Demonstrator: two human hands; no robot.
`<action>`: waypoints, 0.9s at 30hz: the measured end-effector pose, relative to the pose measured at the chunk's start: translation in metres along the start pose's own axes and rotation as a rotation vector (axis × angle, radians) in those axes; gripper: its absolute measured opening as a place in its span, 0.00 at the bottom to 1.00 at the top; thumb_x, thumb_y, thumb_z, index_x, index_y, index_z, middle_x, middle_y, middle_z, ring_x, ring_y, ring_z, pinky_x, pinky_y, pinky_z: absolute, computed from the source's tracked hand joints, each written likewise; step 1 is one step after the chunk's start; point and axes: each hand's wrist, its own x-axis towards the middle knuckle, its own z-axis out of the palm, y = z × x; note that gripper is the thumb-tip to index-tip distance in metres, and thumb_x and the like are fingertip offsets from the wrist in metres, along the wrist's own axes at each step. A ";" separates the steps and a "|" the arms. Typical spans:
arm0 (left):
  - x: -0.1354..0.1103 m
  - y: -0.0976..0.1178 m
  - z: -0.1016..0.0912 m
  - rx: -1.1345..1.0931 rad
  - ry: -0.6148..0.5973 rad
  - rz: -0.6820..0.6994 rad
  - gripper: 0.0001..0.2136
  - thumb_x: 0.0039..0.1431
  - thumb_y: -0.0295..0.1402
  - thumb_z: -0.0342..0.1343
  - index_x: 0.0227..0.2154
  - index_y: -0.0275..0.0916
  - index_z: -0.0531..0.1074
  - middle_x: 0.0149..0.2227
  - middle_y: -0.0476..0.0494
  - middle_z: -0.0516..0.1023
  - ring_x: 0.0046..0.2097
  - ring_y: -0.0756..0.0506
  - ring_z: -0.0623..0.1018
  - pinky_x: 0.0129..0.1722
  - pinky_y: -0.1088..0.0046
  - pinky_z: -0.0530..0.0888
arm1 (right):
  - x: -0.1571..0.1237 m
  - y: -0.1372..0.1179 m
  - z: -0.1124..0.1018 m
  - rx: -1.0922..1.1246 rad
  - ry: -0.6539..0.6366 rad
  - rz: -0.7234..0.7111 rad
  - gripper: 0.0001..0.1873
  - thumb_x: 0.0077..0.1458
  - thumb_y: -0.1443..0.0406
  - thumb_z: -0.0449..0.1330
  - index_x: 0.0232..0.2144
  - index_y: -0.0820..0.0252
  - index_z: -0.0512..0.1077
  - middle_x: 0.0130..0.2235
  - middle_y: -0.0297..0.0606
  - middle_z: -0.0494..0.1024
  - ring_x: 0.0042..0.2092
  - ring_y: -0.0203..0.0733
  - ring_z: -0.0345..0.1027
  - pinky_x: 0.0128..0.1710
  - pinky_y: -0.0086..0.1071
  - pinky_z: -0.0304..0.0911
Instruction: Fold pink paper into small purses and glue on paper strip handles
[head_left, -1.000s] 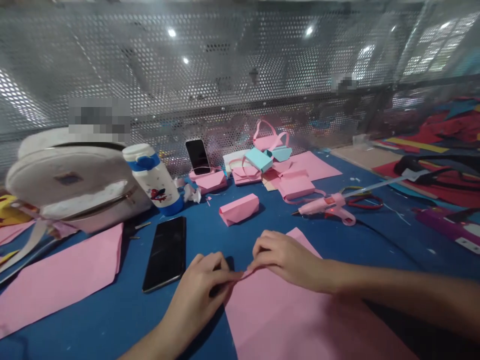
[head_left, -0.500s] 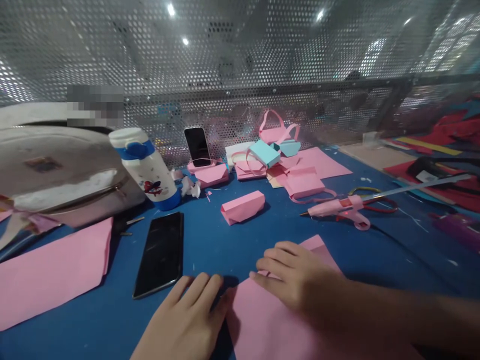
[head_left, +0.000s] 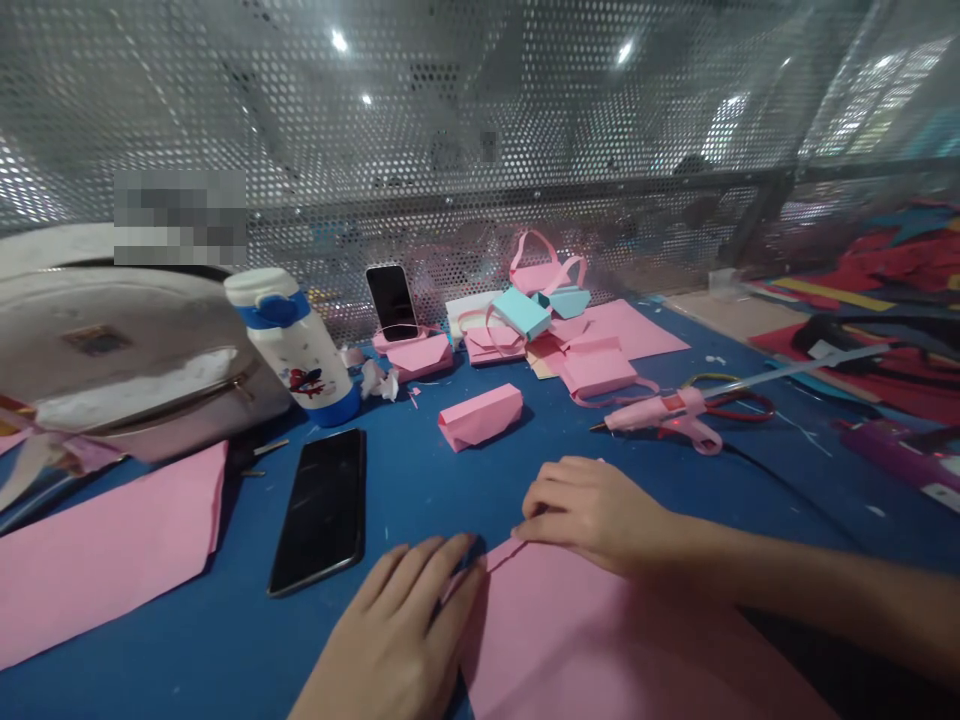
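The left hand (head_left: 397, 640) lay flat, fingers spread and holding nothing, pressing the near edge of the pink paper sheet (head_left: 600, 650) to the blue bench (head_left: 420, 470). The right hand (head_left: 592, 510) was curled, its fingertips on the raised fold at the sheet's corner. Whether they pinched it or only pressed it, I couldn't make out. The sheet lay under and behind both sets of fingers. If the left palm slid, the crease could run crooked. A hard tug from the right fingertips might tear the thin corner. The black phone (head_left: 319, 510) sat just left of the left fingers and could be nudged. The pink glue gun (head_left: 660, 412), beyond the right fingers, might burn a stray knuckle if hot.
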 end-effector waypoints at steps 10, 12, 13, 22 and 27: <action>0.002 0.002 0.011 -0.018 0.005 0.183 0.18 0.67 0.30 0.46 0.56 0.32 0.70 0.58 0.40 0.74 0.57 0.43 0.75 0.56 0.67 0.72 | 0.000 -0.012 -0.013 -0.111 -0.147 0.026 0.09 0.59 0.70 0.57 0.41 0.59 0.75 0.40 0.39 0.76 0.39 0.44 0.61 0.34 0.38 0.50; 0.002 0.001 0.010 -0.020 0.010 0.186 0.18 0.66 0.28 0.46 0.56 0.32 0.70 0.57 0.40 0.74 0.56 0.43 0.75 0.56 0.67 0.72 | 0.000 -0.013 -0.020 -0.130 -0.185 0.042 0.06 0.59 0.68 0.58 0.38 0.60 0.75 0.38 0.39 0.76 0.38 0.45 0.60 0.34 0.38 0.50; 0.003 0.001 0.009 -0.014 0.013 0.187 0.18 0.66 0.28 0.46 0.56 0.32 0.70 0.57 0.41 0.74 0.56 0.43 0.76 0.56 0.67 0.72 | 0.001 -0.012 -0.023 -0.133 -0.208 0.044 0.05 0.59 0.67 0.59 0.37 0.60 0.75 0.37 0.39 0.75 0.38 0.45 0.60 0.34 0.38 0.50; -0.003 0.002 0.017 -0.061 0.024 0.176 0.20 0.66 0.27 0.45 0.58 0.31 0.68 0.59 0.38 0.72 0.60 0.42 0.72 0.62 0.64 0.67 | -0.002 -0.006 -0.039 -0.284 -0.333 0.069 0.02 0.55 0.67 0.64 0.31 0.60 0.75 0.34 0.40 0.75 0.37 0.45 0.62 0.30 0.38 0.48; -0.002 0.001 0.015 -0.035 0.014 0.193 0.20 0.66 0.28 0.45 0.58 0.31 0.68 0.59 0.39 0.72 0.59 0.42 0.73 0.62 0.64 0.66 | -0.008 -0.005 -0.041 -0.362 -0.322 0.065 0.01 0.54 0.69 0.65 0.31 0.61 0.76 0.32 0.40 0.75 0.36 0.45 0.63 0.29 0.38 0.48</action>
